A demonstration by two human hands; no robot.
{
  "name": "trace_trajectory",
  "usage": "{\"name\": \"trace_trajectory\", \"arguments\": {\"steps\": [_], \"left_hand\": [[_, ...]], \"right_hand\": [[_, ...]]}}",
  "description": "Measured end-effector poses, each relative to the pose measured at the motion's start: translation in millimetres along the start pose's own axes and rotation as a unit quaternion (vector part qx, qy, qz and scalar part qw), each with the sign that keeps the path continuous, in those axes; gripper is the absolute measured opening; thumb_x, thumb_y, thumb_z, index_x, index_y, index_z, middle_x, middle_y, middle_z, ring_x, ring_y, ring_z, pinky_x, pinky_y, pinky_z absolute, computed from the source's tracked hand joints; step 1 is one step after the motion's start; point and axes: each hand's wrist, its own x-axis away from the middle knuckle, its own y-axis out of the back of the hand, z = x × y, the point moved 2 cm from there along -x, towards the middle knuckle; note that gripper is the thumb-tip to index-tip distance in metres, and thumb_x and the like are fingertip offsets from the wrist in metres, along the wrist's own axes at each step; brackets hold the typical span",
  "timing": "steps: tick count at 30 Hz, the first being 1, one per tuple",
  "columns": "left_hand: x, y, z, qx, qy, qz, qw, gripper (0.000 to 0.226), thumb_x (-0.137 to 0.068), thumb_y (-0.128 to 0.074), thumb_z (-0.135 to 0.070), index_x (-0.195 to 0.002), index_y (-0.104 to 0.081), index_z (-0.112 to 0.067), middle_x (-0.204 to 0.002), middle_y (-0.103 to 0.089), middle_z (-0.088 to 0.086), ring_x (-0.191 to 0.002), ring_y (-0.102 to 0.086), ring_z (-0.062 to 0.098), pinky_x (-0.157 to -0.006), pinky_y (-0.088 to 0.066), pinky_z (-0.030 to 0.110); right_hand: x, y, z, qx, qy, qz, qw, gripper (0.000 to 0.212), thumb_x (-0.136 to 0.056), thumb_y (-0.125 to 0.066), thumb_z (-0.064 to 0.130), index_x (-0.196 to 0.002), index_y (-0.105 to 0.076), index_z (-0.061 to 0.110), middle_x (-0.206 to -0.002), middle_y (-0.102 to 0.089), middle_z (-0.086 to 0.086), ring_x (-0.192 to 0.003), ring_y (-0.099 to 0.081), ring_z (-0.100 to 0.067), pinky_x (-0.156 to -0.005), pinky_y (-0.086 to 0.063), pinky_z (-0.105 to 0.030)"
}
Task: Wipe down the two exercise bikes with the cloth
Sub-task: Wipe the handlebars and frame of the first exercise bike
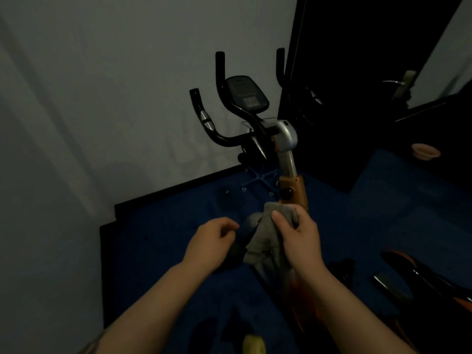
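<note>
Dim room, we look down at both hands over a blue carpet (166,264). Our right hand (298,241) grips a grey cloth (265,241), thumb on top, fingers wrapped round it, pressing it against the orange frame post (297,190) of the exercise bike (283,149). Our left hand (212,241) sits just beside the cloth, fingers loosely curled, holding nothing. Part of a second dark bike (429,279) shows at the right edge. Further up: silver stem, black handlebars (219,72), console screen (246,94). Behind that, a pale wall (102,85), and on the right a dark door with a handle (394,82). A small pinkish bowl (425,152) lies on the carpet near the door.
</note>
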Motion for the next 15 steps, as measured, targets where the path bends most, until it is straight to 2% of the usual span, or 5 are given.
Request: {"name": "trace_trajectory", "arguments": {"steps": [3,8,10,13,15], "left_hand": [[-32.6,4.4,-0.8,0.005,-0.010,-0.011,1.000,0.021,-0.095,-0.056,-0.016,-0.105,-0.066,-0.031,-0.106,-0.063,-0.015,-0.097,-0.058,0.000,-0.077,-0.042,0.012],[-107.5,7.3,-14.4,0.033,-0.007,-0.075,0.997,0.024,-0.094,-0.056,-0.012,-0.109,-0.067,-0.027,-0.112,-0.065,-0.009,-0.102,-0.059,0.005,-0.086,-0.045,0.020],[-136.2,6.8,-28.3,0.054,-0.020,-0.114,0.992,0.023,-0.094,-0.056,-0.012,-0.109,-0.066,-0.027,-0.110,-0.064,-0.008,-0.099,-0.059,0.004,-0.084,-0.045,0.019],[-174.6,9.8,-47.3,0.095,-0.028,-0.177,0.979,0.020,-0.095,-0.055,-0.015,-0.111,-0.064,-0.025,-0.107,-0.064,-0.008,-0.095,-0.060,0.003,-0.078,-0.044,0.016],[-194.9,13.2,-54.4,0.113,-0.034,-0.208,0.971,0.019,-0.096,-0.056,-0.019,-0.113,-0.063,-0.022,-0.106,-0.065,-0.005,-0.092,-0.061,0.005,-0.077,-0.047,0.018]], "right_hand": [[-31.1,-5.8,0.5,-0.012,0.006,-0.005,1.000,0.004,-0.091,-0.064,0.021,-0.095,-0.064,0.019,-0.087,-0.067,0.004,-0.080,-0.064,-0.003,-0.070,-0.053,-0.021],[-94.5,-9.5,-5.5,-0.045,0.011,-0.009,0.999,0.006,-0.090,-0.066,0.015,-0.096,-0.064,0.015,-0.091,-0.066,0.004,-0.079,-0.064,0.000,-0.067,-0.050,-0.012],[-123.4,-8.3,-3.0,-0.051,0.026,-0.018,0.998,0.008,-0.089,-0.067,0.014,-0.095,-0.063,0.015,-0.088,-0.065,0.005,-0.076,-0.062,0.003,-0.065,-0.048,-0.010],[-167.5,-12.2,4.9,-0.071,0.051,-0.010,0.996,0.019,-0.085,-0.072,0.016,-0.101,-0.063,0.017,-0.094,-0.066,0.006,-0.084,-0.063,0.001,-0.072,-0.050,-0.013],[-193.3,-26.4,6.9,-0.062,0.072,0.031,0.995,0.028,-0.084,-0.073,0.018,-0.110,-0.062,0.020,-0.103,-0.065,0.006,-0.094,-0.062,-0.001,-0.081,-0.051,-0.015]]}}
